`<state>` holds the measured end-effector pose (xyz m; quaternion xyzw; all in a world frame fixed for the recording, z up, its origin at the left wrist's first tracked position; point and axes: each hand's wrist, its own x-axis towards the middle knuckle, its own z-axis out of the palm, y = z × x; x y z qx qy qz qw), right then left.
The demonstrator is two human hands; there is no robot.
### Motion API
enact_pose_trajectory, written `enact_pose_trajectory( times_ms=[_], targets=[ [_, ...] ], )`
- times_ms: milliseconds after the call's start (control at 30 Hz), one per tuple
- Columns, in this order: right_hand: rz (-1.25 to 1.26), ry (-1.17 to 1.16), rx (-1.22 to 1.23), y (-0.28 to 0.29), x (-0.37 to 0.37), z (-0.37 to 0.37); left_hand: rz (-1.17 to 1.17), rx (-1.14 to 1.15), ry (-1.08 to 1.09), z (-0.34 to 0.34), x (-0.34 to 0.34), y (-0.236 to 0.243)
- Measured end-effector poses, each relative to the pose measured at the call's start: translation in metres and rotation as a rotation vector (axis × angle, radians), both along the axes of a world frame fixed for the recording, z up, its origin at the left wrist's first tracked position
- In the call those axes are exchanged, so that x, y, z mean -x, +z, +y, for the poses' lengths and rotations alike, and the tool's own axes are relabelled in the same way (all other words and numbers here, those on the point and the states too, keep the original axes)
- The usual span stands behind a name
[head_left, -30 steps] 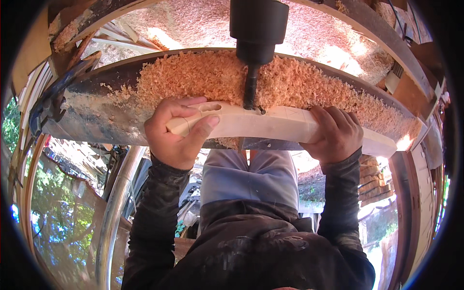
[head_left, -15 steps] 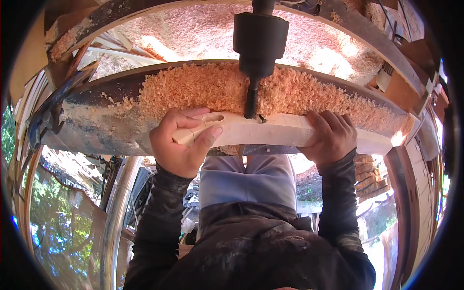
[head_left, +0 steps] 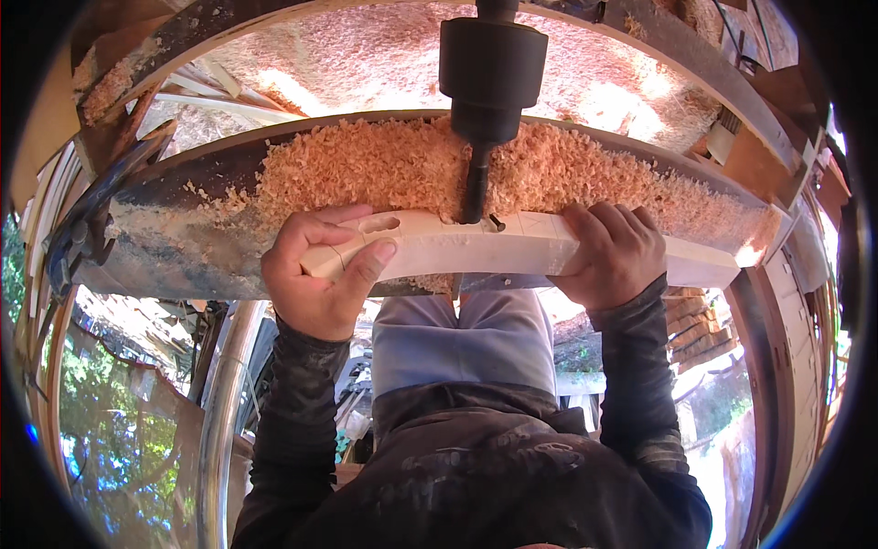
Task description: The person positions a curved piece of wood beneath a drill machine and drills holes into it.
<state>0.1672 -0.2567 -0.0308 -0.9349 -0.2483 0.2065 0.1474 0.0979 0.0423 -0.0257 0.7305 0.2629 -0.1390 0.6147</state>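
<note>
A long, pale, slightly curved piece of wood [head_left: 476,254] lies across the dark worktable [head_left: 174,247], gripped by both hands. My left hand [head_left: 322,274] wraps its left end, thumb along the near face, beside an oval slot [head_left: 379,223] cut in the upper face. My right hand [head_left: 615,254] clasps it right of the middle, fingers over the top. Between the hands, a black drill chuck [head_left: 492,78] points down with its bit [head_left: 476,188]; the tip meets the wood's upper face, and whether it is sunk in is hard to see. A small dark peg [head_left: 497,222] sits beside the tip.
Wood shavings [head_left: 366,169] are heaped on the table behind the wood, around the bit. More shavings [head_left: 393,55] cover the ground beyond. A dark curved metal part [head_left: 87,224] stands at the table's left end. Stacked wood pieces [head_left: 700,325] lie below on the right.
The wood and both hands have slid a little to the left under the bit. The slot is now farther from the bit. Both hands keep their grip.
</note>
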Motion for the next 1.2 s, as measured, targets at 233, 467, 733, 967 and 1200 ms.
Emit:
enact_pose_trajectory(
  times_ms=[233, 467, 733, 967, 1200],
  targets=[
    [-0.007, -0.033, -0.023, 0.000, 0.000, -0.018, -0.056, -0.092, -0.105, -0.013, 0.000, -0.003],
    [0.016, -0.037, -0.040, 0.005, -0.001, -0.019, -0.051, -0.015, -0.003, -0.016, 0.004, -0.010],
    [0.045, 0.025, 0.038, 0.009, 0.000, 0.003, 0.015, 0.061, 0.014, 0.006, 0.005, -0.006],
    [0.147, -0.015, 0.095, 0.013, 0.005, 0.007, -0.036, -0.019, -0.057, 0.006, 0.004, -0.008],
    [0.222, 0.035, 0.144, 0.007, 0.047, -0.006, -0.043, -0.161, -0.111, 0.001, 0.054, -0.005]
  ],
)
